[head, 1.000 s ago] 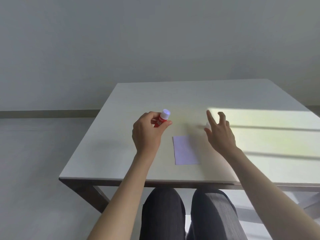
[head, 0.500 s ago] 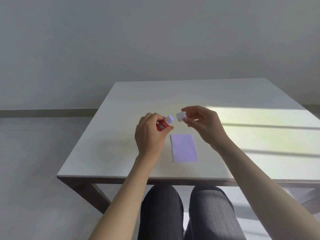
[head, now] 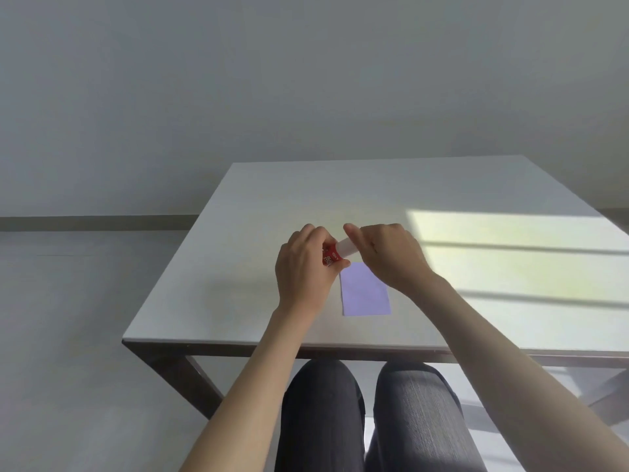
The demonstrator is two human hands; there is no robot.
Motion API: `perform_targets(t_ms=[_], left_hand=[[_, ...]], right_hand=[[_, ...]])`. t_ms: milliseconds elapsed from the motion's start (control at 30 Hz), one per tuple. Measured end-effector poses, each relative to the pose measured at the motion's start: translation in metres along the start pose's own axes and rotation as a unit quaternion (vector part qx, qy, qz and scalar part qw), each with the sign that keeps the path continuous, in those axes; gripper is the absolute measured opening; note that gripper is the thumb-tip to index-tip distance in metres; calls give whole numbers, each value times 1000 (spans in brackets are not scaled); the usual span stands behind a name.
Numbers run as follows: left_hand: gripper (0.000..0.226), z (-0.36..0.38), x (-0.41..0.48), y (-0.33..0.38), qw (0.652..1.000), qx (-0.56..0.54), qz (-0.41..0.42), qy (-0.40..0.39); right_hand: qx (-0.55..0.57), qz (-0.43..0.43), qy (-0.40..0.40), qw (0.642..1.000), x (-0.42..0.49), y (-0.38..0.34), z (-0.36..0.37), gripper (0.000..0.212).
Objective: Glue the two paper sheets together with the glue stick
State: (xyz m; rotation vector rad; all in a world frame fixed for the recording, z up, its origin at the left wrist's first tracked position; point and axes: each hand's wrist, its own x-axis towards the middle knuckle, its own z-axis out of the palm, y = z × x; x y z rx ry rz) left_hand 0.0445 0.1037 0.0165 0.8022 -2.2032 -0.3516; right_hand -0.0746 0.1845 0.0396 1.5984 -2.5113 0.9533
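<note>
Room: a plain pale grey wall (head: 306,80) fills the upper half of the view. It meets a light floor (head: 68,318) along a dark baseboard strip (head: 85,222) on the left.

Surface: a square table (head: 238,284) with a matte white top and a dark frame stands squarely ahead, its near edge over the person's knees (head: 367,413) in dark trousers. A patch of sunlight (head: 510,253), crossed by thin shadow lines, lies on the right part of the top. The remaining top is in even shade.

Paper: one lilac rectangular sheet (head: 366,292) lies flat on the table, near the front edge and centred between the forearms. Whether it is a single sheet or two stacked cannot be determined.

Hands: both are raised just above the table, beyond the far end of the sheet. The left hand (head: 304,270) is closed around the red body of the glue stick (head: 332,257), which is tilted with its top toward the right. The right hand (head: 391,257) is curled, its fingertips pinching the white cap (head: 346,247) at the stick's upper end. Cap and body appear joined; whether the cap is fully seated cannot be determined.
</note>
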Motion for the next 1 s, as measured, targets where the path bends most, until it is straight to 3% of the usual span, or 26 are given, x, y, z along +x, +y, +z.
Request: perform_targets(t_ms=[100,167,300,400,467,600,800,1000], left_hand=[[34,-2,5,-4,1000,-5,-6,5],[35,-2,6,-6,1000,-10,0,2],[37,8,6,-6,999,-33,-16,-24],[38,13,32,-17,988,-94,-122,6],[38,18,53,-26,976,-110,-189,11],[39,41,70,-38,962,-116,-248,-8],[39,63,63,-45,958,-104,-268,-5],[39,73,52,-47,952,-137,-273,14]], right_hand=[[108,-85,-52,989,-3,2,-6,29],[87,-84,-57,991,-5,0,-2,17],[-107,34,23,993,-3,-6,3,64],[-5,73,3,997,-13,3,-2,76],[50,82,-6,995,-29,13,-4,68],[83,98,-17,992,-56,37,-3,50],[136,112,-20,984,-82,57,3,40],[101,115,-35,988,-85,58,8,32]])
